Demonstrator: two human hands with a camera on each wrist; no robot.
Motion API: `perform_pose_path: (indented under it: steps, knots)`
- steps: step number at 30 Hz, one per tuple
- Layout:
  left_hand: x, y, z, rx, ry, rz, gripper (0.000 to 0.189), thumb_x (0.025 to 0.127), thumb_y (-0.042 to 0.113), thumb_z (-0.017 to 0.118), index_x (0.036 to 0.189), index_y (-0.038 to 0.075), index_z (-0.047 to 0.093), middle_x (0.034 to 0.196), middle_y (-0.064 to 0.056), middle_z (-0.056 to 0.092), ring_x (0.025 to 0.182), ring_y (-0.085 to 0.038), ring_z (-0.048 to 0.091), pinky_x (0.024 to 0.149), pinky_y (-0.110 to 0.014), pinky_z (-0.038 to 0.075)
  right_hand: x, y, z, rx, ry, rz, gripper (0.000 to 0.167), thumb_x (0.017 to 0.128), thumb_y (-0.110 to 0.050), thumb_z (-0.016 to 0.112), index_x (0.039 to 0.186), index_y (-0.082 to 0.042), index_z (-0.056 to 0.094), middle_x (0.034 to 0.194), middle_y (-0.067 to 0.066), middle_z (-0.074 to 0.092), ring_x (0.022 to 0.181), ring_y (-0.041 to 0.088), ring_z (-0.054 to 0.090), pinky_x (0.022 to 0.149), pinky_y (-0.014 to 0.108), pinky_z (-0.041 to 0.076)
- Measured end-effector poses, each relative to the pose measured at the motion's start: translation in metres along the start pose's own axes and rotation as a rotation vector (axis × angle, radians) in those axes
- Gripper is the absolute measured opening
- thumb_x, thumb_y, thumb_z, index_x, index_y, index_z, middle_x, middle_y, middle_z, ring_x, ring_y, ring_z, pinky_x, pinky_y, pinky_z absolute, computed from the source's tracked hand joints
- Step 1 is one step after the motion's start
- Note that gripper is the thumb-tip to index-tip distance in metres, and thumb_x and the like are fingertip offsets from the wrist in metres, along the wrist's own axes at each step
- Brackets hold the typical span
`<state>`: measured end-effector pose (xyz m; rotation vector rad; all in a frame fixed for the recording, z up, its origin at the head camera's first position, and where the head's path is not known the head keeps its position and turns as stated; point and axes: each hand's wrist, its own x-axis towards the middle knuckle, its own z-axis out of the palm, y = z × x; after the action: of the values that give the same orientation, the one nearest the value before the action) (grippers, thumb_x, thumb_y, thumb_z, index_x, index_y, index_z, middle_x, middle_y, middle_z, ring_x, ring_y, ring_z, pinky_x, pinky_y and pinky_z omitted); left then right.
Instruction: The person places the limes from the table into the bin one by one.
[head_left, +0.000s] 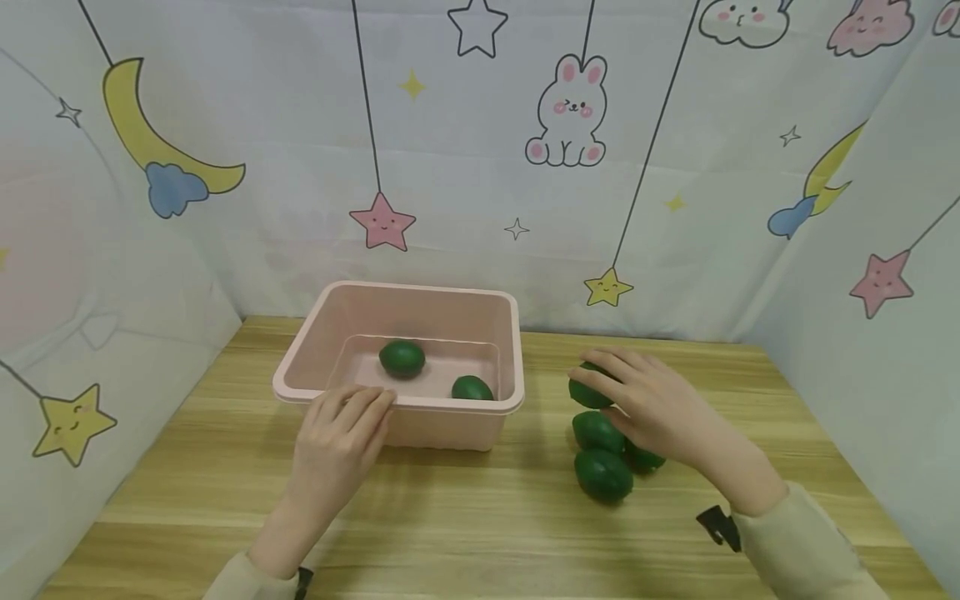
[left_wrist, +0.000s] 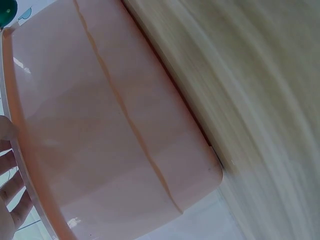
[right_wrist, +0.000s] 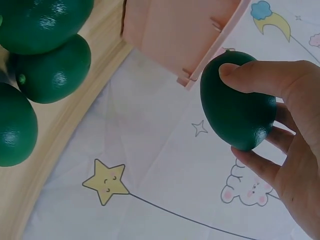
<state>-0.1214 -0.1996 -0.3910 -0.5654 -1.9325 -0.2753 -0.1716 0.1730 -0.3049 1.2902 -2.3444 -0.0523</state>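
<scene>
My right hand (head_left: pixel 656 404) holds a dark green oval fruit (right_wrist: pixel 235 102) with a small stem nub, the thumb on one side and fingers on the other. The fruit is raised over the table in the right wrist view. Just below that hand, three like fruits (head_left: pixel 603 476) lie close together, one partly hidden by the hand. My left hand (head_left: pixel 339 442) grips the near rim of a pink plastic bin (head_left: pixel 442 427), fingers hooked over the edge. Inside the bin are two green fruits (head_left: pixel 402 358), the right one partly hidden behind the front wall.
The bin stands on a wood-grain table (head_left: pixel 450 525), left of the loose fruits. A white cloth (head_left: pixel 465 150) printed with stars, moons and a bunny hangs behind the table and along both sides.
</scene>
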Motion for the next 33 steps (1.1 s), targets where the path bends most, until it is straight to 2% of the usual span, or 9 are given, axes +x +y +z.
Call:
perform_pose_path:
  steps: [11,18,23,33]
  knots:
    - [0.000,0.000,-0.001,0.001,0.002,0.002,0.028,0.098,0.022,0.051,0.099,0.004,0.073,0.091,-0.009,0.072,0.087,-0.030,0.062,0.078,-0.044,0.049,0.016,0.000,-0.007,-0.004,0.015,-0.031,0.065,0.067,-0.011,0.085,0.127,-0.013,0.059,0.129,0.012,0.060,0.121,0.030,0.053,0.095,0.047,0.051]
    - [0.000,-0.001,-0.001,0.003,0.007,0.007,0.027,0.098,0.021,0.052,0.099,0.004,0.072,0.091,-0.009,0.072,0.087,-0.030,0.062,0.077,-0.044,0.049,0.028,0.001,-0.011,0.002,0.017,-0.037,0.065,0.069,-0.011,0.084,0.128,-0.013,0.057,0.131,0.011,0.059,0.121,0.030,0.054,0.089,0.047,0.052]
    - [0.000,0.000,0.000,0.006,0.001,0.007,0.027,0.098,0.021,0.052,0.099,0.004,0.072,0.091,-0.009,0.072,0.087,-0.030,0.062,0.078,-0.044,0.049,0.035,0.002,-0.012,0.000,-0.008,-0.041,0.063,0.072,-0.012,0.082,0.130,-0.014,0.057,0.132,0.011,0.058,0.122,0.030,0.053,0.090,0.047,0.051]
    - [-0.001,0.000,0.000,-0.010,0.007,0.001,0.027,0.098,0.022,0.052,0.099,0.004,0.072,0.091,-0.008,0.072,0.086,-0.030,0.062,0.077,-0.043,0.049,0.052,0.007,-0.008,0.006,0.002,-0.075,0.063,0.074,-0.014,0.082,0.131,-0.015,0.057,0.132,0.011,0.058,0.124,0.030,0.051,0.091,0.048,0.050]
